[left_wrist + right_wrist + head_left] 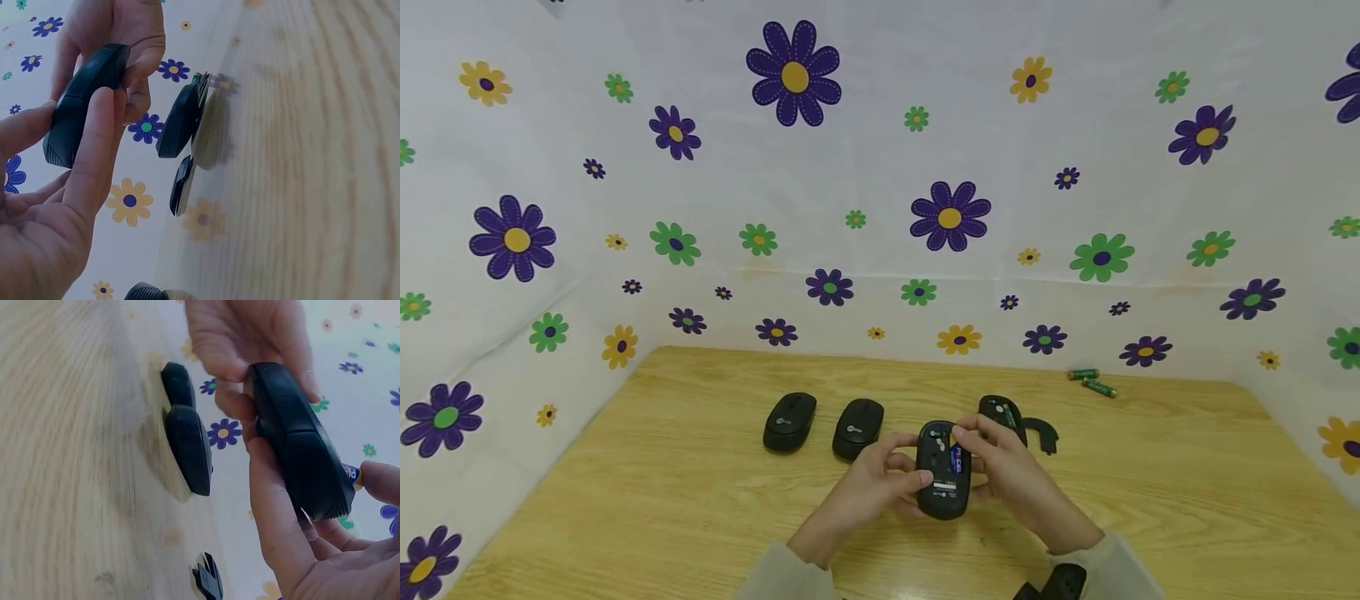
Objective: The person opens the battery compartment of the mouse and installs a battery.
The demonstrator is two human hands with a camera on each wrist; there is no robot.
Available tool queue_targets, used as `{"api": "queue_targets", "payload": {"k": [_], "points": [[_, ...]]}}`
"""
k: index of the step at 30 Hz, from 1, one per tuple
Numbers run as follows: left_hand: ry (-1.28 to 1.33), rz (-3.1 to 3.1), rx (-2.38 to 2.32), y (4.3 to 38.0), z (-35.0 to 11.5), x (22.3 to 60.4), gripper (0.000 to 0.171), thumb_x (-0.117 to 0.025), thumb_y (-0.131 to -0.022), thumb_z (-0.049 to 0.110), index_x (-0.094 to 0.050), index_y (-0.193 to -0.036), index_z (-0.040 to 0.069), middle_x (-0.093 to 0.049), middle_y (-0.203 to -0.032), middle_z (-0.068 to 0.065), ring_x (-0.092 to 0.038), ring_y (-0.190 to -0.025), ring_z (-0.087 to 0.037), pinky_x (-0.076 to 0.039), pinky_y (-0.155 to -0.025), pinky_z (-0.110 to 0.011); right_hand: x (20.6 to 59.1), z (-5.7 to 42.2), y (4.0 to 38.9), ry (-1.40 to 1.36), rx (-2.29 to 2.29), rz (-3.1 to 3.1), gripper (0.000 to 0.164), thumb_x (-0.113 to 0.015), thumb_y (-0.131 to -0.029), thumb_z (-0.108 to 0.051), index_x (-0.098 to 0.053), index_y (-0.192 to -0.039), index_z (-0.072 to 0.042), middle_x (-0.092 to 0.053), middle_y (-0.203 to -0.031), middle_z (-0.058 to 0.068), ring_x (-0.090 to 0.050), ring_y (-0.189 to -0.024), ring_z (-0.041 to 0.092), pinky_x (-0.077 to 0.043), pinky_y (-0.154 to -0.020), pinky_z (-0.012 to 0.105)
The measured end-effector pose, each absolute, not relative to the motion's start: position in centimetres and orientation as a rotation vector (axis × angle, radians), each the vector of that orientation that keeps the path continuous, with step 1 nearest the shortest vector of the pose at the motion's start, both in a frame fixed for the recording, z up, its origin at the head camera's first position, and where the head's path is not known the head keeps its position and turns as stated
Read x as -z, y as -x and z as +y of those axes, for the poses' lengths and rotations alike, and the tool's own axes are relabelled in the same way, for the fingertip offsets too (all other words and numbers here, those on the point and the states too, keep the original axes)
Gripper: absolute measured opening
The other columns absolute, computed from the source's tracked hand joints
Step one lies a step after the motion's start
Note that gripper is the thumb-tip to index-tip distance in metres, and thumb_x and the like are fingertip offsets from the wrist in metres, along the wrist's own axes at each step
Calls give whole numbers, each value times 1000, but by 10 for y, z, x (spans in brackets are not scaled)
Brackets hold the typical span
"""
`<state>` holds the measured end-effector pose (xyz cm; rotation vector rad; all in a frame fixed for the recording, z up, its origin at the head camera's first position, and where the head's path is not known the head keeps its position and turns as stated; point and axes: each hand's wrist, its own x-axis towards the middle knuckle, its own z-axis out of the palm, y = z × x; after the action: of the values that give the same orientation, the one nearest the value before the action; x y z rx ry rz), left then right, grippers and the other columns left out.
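A black computer mouse [942, 497] is held bottom side up above the table between both hands. My left hand [880, 473] grips its left side, thumb on the underside. On the right side, my right hand [1011, 468] supports the mouse with its fingers, and its thumb presses the end of a blue and yellow battery [957, 457] in the battery slot. In the right wrist view that battery [353, 476] sticks out at the mouse's edge beside the thumb. Just behind the right hand lies another upturned mouse [1000, 410] with a green battery showing; a curved black cover [1042, 436] is beside it.
Two black mice, one at the left [790, 422] and one nearer the middle [858, 428], stand upright on the wooden table [662, 483]. Two green batteries [1099, 388] lie at the back right, near the flowered cloth [865, 150]. A black object [1063, 582] shows at the right wrist.
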<state>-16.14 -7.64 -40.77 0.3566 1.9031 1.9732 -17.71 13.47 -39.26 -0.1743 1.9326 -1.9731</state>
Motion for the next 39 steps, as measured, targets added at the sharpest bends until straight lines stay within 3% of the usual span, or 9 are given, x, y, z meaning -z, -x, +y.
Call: {"api": "queue_targets", "payload": {"k": [6, 14, 23, 30, 39], "points": [[-418, 1905, -1938, 157, -74, 408, 60, -65, -97, 0, -38, -150, -3, -65, -93, -11, -71, -81, -22, -64, -71, -44, 396, 142, 171, 193, 1988, 1871, 34, -50, -108, -27, -45, -125, 2, -53, -120, 14, -64, -97, 25, -63, -71, 46], [-463, 1859, -1927, 154, -80, 403, 67, -63, -97, -5, -34, -157, 3, -64, -96, -14, -74, -84, -31, -63, -73, -47, 394, 142, 169, 302, 1982, 1864, 28, -53, -108, -23, -46, -119, 2, -59, -112, 11, -66, -99, 27, -63, -70, 46], [-479, 1788, -1933, 155, -81, 403, 66, -62, -98, -4, -33, -157, 1, -63, -97, -14, -72, -84, -24, -64, -72, -39, 394, 142, 168, 298, 1977, 1880, 25, -52, -108, -21, -48, -118, 2, -65, -109, 9, -68, -97, 27, -64, -69, 46], [-471, 1762, -1929, 156, -79, 404, 66, -61, -99, -4, -31, -157, 1, -63, -99, -15, -70, -85, -21, -64, -73, -40, 395, 142, 167, 293, 1960, 1917, 26, -52, -108, -21, -48, -117, 4, -65, -106, 9, -68, -95, 25, -63, -63, 39], [-444, 1783, -1905, 159, -75, 404, 65, -61, -99, -4, -33, -157, 3, -63, -98, -16, -70, -85, -24, -64, -72, -42, 394, 142, 167, 305, 1945, 1999, 25, -52, -108, -17, -47, -116, 6, -62, -103, 12, -68, -93, 25, -64, -66, 46]]}}
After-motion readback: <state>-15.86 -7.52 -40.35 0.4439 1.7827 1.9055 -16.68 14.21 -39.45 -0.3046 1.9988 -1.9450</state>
